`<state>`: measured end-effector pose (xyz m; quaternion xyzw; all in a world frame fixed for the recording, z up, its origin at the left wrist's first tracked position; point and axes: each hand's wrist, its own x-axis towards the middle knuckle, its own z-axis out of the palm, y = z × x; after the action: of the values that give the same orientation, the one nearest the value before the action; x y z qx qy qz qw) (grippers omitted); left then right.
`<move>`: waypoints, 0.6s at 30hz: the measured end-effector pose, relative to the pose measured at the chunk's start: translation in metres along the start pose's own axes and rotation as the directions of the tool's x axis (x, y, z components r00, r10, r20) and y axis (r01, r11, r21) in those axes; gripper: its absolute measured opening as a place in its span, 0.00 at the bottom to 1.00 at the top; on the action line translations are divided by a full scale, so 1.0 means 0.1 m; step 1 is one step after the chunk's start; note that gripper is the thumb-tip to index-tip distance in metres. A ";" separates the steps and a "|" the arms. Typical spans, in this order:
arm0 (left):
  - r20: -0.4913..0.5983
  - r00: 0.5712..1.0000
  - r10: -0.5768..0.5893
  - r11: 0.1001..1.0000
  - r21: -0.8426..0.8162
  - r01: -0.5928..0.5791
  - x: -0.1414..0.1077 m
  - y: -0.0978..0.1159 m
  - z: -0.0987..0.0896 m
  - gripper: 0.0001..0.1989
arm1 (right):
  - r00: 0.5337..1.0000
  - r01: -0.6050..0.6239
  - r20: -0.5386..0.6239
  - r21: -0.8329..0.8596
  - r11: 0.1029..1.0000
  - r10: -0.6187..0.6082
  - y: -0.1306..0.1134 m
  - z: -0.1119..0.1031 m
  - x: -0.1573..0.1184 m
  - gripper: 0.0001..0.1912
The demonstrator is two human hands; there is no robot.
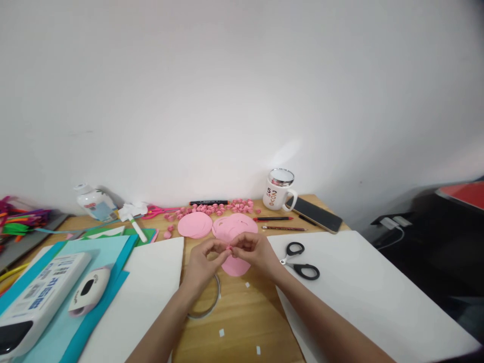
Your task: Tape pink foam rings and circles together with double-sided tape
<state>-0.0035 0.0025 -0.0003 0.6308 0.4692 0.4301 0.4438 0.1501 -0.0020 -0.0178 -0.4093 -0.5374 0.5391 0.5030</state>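
My left hand (203, 260) and my right hand (257, 253) meet at the middle of the table, thumbs and forefingers pinched together. Between the fingertips is a small rolled piece of pink paper (229, 247), mostly covered by the fingers. Just below it lies a pink paper circle (236, 267). Behind the hands are a pile of cut pink circles (240, 222) and another pile of circles (194, 225) to its left. Many little pink paper rolls (214, 208) are heaped along the back. A roll of tape (218, 295) lies partly under my left wrist.
Black-handled scissors (302, 263) rest on white paper (363, 292) at right. A white mug (279, 189), a phone (317, 215) and pencils (283, 228) stand or lie behind. Leftward are teal sheets (109, 247), a white box (41, 297), a correction-tape-like dispenser (91, 291) and a bottle (96, 202).
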 end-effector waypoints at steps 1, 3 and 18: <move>0.000 1.000 0.016 1.000 0.018 -0.016 0.00 -0.01 0.00 0.03 | 1.000 0.005 -0.011 -0.005 1.000 -0.005 0.01 0.01 -0.01 0.07; -0.010 0.999 0.050 0.997 0.058 -0.050 0.00 -0.01 0.00 0.03 | 0.999 0.008 -0.040 -0.025 1.000 -0.009 0.03 0.04 -0.01 0.07; 0.023 0.975 0.220 0.946 0.239 -0.219 -0.02 -0.07 0.01 0.05 | 0.991 0.079 -0.094 -0.153 0.985 -0.094 0.08 0.09 -0.03 0.03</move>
<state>-0.0044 0.0013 -0.0072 0.7272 0.4454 0.4183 0.3128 0.1405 -0.0059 -0.0256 -0.4488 -0.5674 0.4537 0.5204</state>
